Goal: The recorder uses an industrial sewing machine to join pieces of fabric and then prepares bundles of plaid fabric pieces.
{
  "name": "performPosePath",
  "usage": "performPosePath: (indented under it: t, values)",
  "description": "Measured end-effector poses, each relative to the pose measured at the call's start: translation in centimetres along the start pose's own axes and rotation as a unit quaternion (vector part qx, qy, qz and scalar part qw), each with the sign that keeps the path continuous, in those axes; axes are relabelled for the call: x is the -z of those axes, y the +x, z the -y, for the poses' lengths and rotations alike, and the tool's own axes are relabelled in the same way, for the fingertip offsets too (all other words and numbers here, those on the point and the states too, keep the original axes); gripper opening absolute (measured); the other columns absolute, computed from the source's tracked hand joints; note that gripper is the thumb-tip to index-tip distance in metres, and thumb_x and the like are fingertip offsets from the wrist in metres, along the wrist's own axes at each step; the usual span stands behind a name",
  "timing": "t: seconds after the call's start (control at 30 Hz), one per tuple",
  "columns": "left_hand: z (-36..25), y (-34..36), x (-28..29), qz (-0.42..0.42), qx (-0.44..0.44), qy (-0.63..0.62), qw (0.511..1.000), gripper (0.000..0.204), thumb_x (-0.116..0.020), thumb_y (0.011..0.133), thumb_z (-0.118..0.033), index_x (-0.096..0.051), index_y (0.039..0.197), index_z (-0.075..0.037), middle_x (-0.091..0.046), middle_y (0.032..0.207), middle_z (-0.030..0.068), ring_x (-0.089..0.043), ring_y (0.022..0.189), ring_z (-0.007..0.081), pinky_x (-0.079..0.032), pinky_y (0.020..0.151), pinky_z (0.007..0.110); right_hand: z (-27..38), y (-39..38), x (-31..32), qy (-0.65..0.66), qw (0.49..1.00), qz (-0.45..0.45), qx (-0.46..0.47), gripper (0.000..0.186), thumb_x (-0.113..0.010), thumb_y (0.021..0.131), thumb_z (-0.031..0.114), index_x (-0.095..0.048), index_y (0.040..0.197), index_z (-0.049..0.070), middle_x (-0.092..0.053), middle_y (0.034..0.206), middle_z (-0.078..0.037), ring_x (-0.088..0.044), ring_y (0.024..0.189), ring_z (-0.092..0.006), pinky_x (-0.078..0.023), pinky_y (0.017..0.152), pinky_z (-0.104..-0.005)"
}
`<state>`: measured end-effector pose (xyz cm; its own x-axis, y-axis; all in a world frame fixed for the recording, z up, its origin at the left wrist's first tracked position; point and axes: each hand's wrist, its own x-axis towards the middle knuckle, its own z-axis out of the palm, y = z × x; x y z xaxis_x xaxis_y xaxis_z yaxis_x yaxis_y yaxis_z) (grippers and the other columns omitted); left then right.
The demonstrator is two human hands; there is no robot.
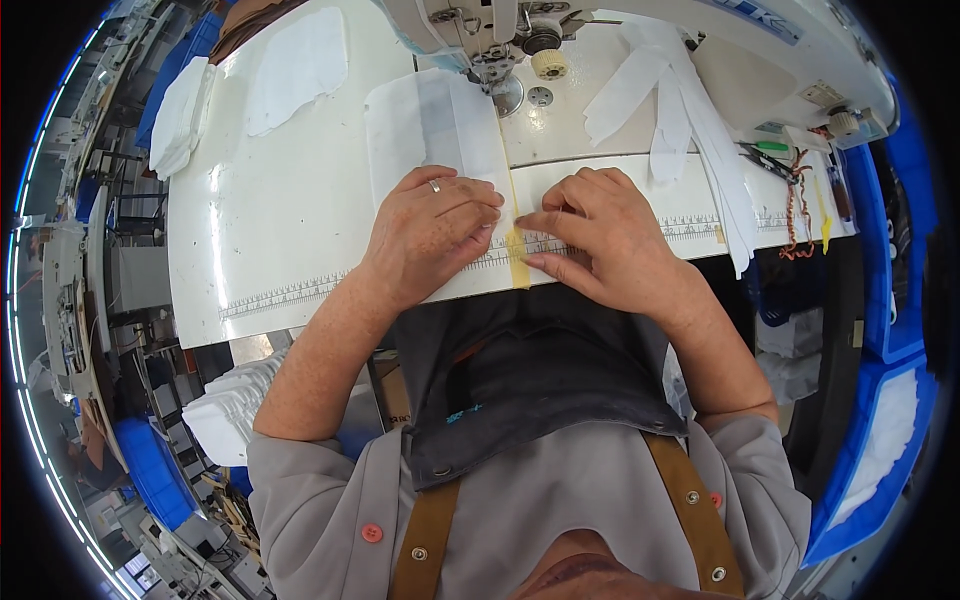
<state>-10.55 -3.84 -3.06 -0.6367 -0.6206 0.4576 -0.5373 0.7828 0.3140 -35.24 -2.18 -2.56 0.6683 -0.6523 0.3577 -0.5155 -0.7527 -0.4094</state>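
I see the left hand [432,235] pressed flat on a white fabric piece [430,125], its long axis running from table edge to the sewing machine [490,40]; right hand [600,235] pinches yellow tape [517,255]. White strips [690,110] lie right.

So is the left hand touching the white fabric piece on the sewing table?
Touching. The head view shows the left hand lying flat on the white fabric piece, its fingers pressing the near end onto the table.

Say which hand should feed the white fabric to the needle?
Left, probably. The left hand lies flat on the white fabric, in line with the presser foot; the right hand pinches beside it.
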Motion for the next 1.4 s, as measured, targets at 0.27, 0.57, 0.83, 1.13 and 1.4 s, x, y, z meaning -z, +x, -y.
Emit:
performPosePath:
  t: [0.27,0.57,0.83,1.13,1.4]
  values:
    - [0.4,0.7,1.1,0.055,0.038,-0.075,0.995,0.021,-0.08,0.075,-0.012,-0.071,0.094,-0.008,-0.072,0.111,0.0037,-0.068,0.106,0.0196,-0.05,0.099,0.042,-0.6,1.7,-0.7,0.022,0.999,-0.037,0.004,0.022,-0.075,0.081,0.021,-0.071,0.098,0.007,-0.063,0.102,-0.006,-0.06,0.094,-0.025,-0.051,0.081,-0.0396]
    - [2.8,1.7,0.7,0.065,0.091,0.019,0.994,0.03,-0.075,0.083,-0.023,-0.073,0.111,-0.012,-0.065,0.128,0.0039,-0.06,0.121,0.0244,-0.044,0.107,0.047,-1.9,3.0,-0.1,0.003,0.999,-0.021,0.031,0.022,-0.075,0.081,0.02,-0.074,0.099,0.008,-0.069,0.109,-0.001,-0.06,0.096,-0.0213,-0.051,0.081,-0.0369]
    - [6.2,3.5,0.2,0.052,0.098,0.032,0.993,0.035,-0.072,0.086,-0.027,-0.07,0.117,-0.012,-0.065,0.13,0.0047,-0.058,0.123,0.0223,-0.035,0.114,0.049,-3.2,5.7,0.2,-0.061,0.998,0.003,0.007,0.024,-0.073,0.084,0.021,-0.074,0.103,0.007,-0.07,0.112,-0.003,-0.063,0.096,-0.0233,-0.052,0.084,-0.0368]
    - [9.8,5.7,0.3,0.062,0.114,0.071,0.989,0.036,-0.069,0.089,-0.037,-0.073,0.115,-0.013,-0.072,0.113,0.0086,-0.062,0.115,0.0239,-0.028,0.117,0.047,-3.8,7.3,-1.0,-0.127,0.991,-0.039,-0.033,0.032,-0.073,0.084,0.026,-0.07,0.11,0.007,-0.067,0.112,-0.007,-0.063,0.095,-0.0269,-0.05,0.083,-0.04]
    - [13.5,6.8,-0.1,-0.071,0.201,0.132,0.968,0.037,-0.066,0.09,-0.043,-0.072,0.115,-0.018,-0.069,0.122,0.0022,-0.06,0.119,0.0192,-0.021,0.118,0.055,-4.1,7.0,-1.5,-0.137,0.988,-0.072,-0.012,0.037,-0.072,0.086,0.027,-0.066,0.115,0.006,-0.063,0.113,-0.01,-0.062,0.091,-0.0307,-0.049,0.079,-0.0415]
